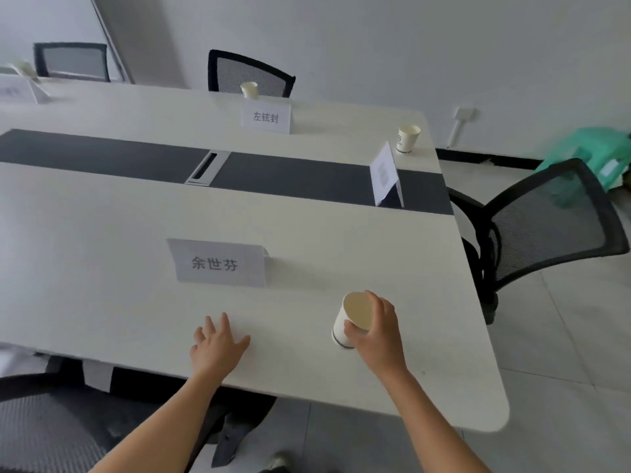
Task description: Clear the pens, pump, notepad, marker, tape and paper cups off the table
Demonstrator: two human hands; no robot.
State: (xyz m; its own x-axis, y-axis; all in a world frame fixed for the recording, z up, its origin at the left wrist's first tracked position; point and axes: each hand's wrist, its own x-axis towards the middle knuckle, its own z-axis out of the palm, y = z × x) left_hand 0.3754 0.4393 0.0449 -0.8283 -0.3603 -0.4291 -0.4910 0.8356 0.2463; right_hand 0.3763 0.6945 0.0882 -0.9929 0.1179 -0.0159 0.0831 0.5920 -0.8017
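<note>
One paper cup (341, 324), tilted, mouth upward, gripped by right hand (379, 332)

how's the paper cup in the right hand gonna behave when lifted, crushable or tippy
The paper cup looks empty, so probably very light. Its thin paper wall would likely dent if the right hand squeezes hard. Tall and narrow-based, it may tip easily once released.
</note>
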